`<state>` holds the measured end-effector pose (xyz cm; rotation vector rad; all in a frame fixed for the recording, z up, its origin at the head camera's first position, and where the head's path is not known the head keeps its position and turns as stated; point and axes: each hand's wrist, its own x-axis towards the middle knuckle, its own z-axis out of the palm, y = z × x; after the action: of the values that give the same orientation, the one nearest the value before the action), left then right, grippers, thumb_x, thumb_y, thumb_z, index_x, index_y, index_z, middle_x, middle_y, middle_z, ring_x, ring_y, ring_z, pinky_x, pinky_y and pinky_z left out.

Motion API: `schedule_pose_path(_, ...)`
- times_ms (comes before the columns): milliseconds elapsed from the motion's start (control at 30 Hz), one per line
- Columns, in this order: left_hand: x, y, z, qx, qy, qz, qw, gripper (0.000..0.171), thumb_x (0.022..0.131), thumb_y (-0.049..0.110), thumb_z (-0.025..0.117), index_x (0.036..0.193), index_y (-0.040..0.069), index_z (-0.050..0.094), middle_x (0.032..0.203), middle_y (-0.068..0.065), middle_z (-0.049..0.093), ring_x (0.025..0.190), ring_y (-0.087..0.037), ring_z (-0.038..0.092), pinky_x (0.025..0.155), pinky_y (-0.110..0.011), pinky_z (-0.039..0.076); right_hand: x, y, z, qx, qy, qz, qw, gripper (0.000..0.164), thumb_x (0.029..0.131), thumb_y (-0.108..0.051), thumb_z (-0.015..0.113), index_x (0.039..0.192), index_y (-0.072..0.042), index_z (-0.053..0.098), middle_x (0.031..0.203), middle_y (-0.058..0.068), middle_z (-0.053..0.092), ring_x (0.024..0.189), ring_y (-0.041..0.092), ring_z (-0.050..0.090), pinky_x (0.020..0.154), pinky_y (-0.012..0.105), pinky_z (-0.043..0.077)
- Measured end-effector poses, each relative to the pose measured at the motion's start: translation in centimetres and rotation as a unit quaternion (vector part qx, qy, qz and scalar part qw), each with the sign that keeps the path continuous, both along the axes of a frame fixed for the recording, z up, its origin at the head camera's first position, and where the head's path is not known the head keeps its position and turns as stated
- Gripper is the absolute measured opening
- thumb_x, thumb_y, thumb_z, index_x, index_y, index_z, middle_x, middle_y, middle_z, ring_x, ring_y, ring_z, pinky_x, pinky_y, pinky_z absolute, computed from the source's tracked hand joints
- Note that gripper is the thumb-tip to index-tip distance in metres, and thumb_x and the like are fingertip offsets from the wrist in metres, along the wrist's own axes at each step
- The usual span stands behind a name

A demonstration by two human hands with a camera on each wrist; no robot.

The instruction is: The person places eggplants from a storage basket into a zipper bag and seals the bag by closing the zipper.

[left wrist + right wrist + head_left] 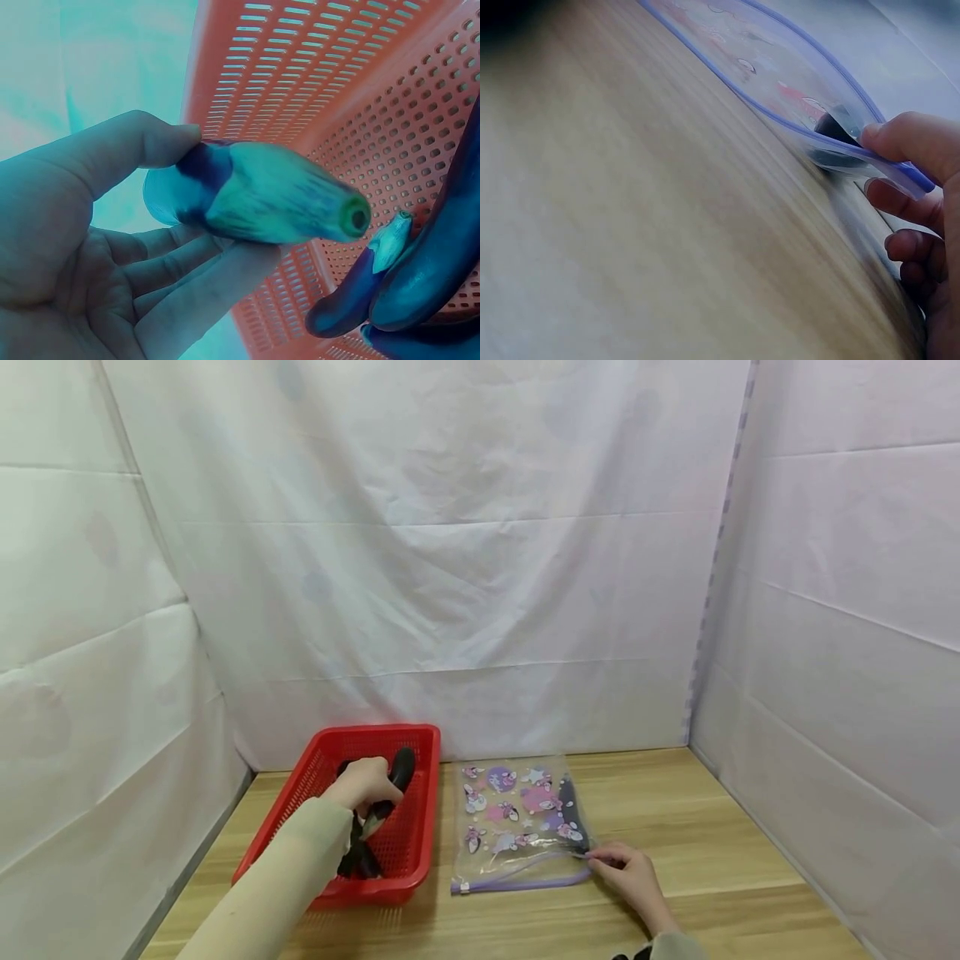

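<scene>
My left hand [365, 783] grips a dark eggplant [403, 767] over the red basket [432, 827]. In the left wrist view the thumb and fingers lie around its body, and its pale green stem end [300, 196] points away from the palm. Several other eggplants [435, 262] lie in the basket below. On the right, my right hand [630, 877] pinches the corner of a clear zipper bag [491, 827] printed with pink and purple cartoon figures. Its purple-edged mouth [780, 118] gapes open. Inside, along the right side, lies a dark eggplant [572, 810].
The bag lies on a wood-grain table [720, 852], just right of the basket. A white slider [465, 887] sits at the left end of its zipper. White cloth [480, 593] hangs behind the table and along both sides.
</scene>
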<state>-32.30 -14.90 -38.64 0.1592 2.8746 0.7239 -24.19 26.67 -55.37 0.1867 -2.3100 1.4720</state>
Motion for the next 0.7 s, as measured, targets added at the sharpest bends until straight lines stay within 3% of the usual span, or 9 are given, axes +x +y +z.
schedule_pose_path(200, 0.43, 0.06, 0.23, 0.009, 0.002, -0.002, 1.0, 0.024, 0.073, 0.01, 0.072, 0.085, 0.001, 0.053, 0.072, -0.013, 0.056, 0.052, -0.024, 0.06, 0.049, -0.037, 0.053, 0.08, 0.09, -0.03, 0.002, -0.004, -0.002, 1.0, 0.012, 0.073, 0.004, 0.079, 0.082, -0.004, 0.076, 0.084, 0.007, 0.071, 0.078, 0.01, 0.061, 0.07, 0.021, 0.048)
schedule_pose_path(400, 0.88, -0.1, 0.5, 0.004, 0.002, -0.002, 1.0, 0.024, 0.073, 0.01, 0.073, 0.086, 0.001, 0.054, 0.073, -0.013, 0.057, 0.054, -0.024, 0.061, 0.051, -0.037, 0.053, 0.39, 0.01, 0.15, 0.006, -0.001, -0.01, 1.0, 0.013, 0.073, 0.005, 0.079, 0.081, -0.004, 0.076, 0.08, 0.006, 0.07, 0.069, 0.007, 0.056, 0.062, 0.021, 0.045)
schedule_pose_path(700, 0.65, -0.28, 0.35, 0.011, 0.005, -0.001, 0.9999, 0.025, 0.072, 0.01, 0.072, 0.087, 0.001, 0.054, 0.072, -0.013, 0.058, 0.052, -0.023, 0.061, 0.049, -0.035, 0.052, 0.24, -0.24, 0.12, 0.009, 0.018, -0.015, 1.0, 0.013, 0.071, 0.006, 0.079, 0.08, -0.003, 0.075, 0.078, 0.007, 0.069, 0.067, 0.006, 0.054, 0.061, 0.022, 0.044)
